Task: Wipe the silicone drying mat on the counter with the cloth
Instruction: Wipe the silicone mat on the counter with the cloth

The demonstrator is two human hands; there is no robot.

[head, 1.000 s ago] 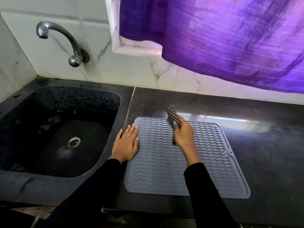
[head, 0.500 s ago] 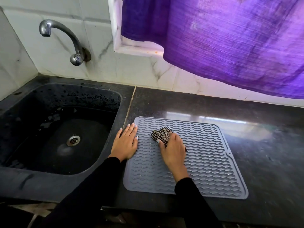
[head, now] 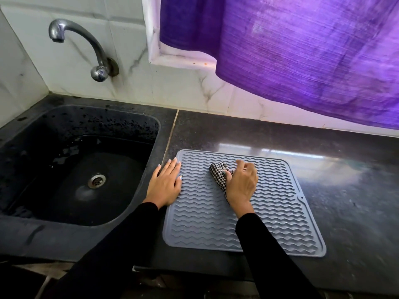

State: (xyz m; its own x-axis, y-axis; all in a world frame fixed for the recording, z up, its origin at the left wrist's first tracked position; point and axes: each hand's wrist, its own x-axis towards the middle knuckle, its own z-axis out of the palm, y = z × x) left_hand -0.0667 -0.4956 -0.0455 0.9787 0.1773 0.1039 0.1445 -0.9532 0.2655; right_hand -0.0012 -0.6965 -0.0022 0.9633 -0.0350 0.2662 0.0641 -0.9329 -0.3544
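Your two black sleeves [head: 133, 244] reach in from the near edge of the dark stone counter [head: 356, 201], where the grey silicone drying mat [head: 269, 229] lies flat, its wavy ribs running side to side, just right of the sink. Your right hand [head: 241, 184] rests on the mat's middle-far part, fingers curled round the checked black-and-white cloth [head: 219, 174], which is bunched small and pressed down onto the ribs. Your left hand [head: 166, 184] lies spread and flat, fingers together, palm over the mat's left edge and partly on the counter, pinning it.

The wipe looks barely begun: the near half and the right side of the mat show a faint wet sheen and appear not yet covered.

The risks from here, as a judgement: the cloth is wadded so tight that it may ride over the rib tops and leave water in the grooves. A hard stroke toward the right could drag the soft mat or buckle it, since only its left edge is held. A stroke to the left could run into your own holding hand.

Beyond the mat lies bare counter with a window's glare. The black sink [head: 64, 216] holds a steel drain [head: 96, 180], and a chrome tap [head: 86, 48] juts from the marbled tile wall [head: 183, 91]. A purple curtain [head: 302, 50] hangs over the far right.
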